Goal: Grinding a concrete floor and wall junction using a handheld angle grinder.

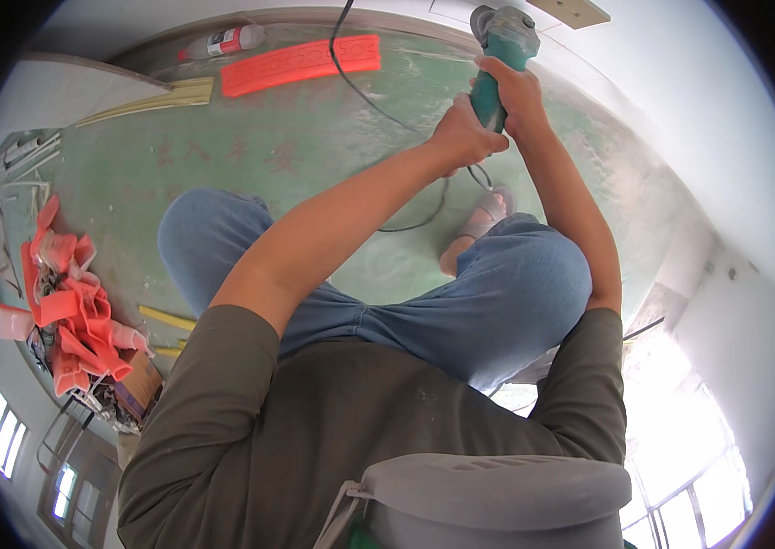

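Both of my hands are wrapped around a teal angle grinder (504, 48), held out at arm's length near the top of the view. Its grey, dusty head and round guard point away from me, beside the white wall. My left hand (471, 135) is closed round the rear end of the body. Further forward, my right hand (517, 93) grips the body just behind the head. A dark power cord (424, 220) loops down from the tool's rear. The disc's contact with the wall cannot be made out.
Dusty green floor (122, 210) lies before my bent knees. Further off are a red patterned strip (300, 66), a plastic bottle (222, 42) and yellowish trim strips (154, 99). Crumpled red sheeting (81, 311) is heaped at the left. A wall socket plate (572, 11) sits near the grinder.
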### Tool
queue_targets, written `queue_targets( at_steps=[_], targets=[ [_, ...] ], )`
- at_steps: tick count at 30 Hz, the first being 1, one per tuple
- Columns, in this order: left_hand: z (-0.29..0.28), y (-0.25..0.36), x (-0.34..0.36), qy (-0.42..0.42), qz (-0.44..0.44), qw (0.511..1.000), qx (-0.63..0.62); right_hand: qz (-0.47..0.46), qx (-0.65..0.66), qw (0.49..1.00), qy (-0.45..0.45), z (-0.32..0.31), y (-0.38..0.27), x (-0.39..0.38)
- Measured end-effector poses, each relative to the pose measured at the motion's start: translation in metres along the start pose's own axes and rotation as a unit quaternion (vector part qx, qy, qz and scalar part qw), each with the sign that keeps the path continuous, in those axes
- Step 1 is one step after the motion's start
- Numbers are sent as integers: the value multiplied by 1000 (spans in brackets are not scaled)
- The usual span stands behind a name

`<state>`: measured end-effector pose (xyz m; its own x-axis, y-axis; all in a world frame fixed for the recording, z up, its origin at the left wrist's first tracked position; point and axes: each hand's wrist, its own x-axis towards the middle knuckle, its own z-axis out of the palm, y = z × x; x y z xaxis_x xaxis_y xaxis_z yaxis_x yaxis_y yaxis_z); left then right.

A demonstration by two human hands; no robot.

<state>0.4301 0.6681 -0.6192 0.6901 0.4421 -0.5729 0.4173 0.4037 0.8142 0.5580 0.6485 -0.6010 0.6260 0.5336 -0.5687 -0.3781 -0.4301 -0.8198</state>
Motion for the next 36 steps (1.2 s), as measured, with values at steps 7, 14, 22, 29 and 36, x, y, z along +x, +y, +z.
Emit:
queue_targets(
  at_steps=[7,14,22,29,36],
  targets=[
    [-8,5,-8,7,-5,1000,-14,-10,-13,1000,-17,10,-1,1],
    [-20,8,-14,17,-14,999,-23,-22,-22,999,-40,25,-1,2],
    [-28,9,-17,26,-8,999,-46,-20,-37,998,-45,37,-3,4],
    [-32,9,-16,32,-8,998,-49,-36,-29,997,-57,44,-4,6],
    [-37,5,-15,23,-2,997,-67,-29,-52,997,-46,49,-6,3]
  ],
)
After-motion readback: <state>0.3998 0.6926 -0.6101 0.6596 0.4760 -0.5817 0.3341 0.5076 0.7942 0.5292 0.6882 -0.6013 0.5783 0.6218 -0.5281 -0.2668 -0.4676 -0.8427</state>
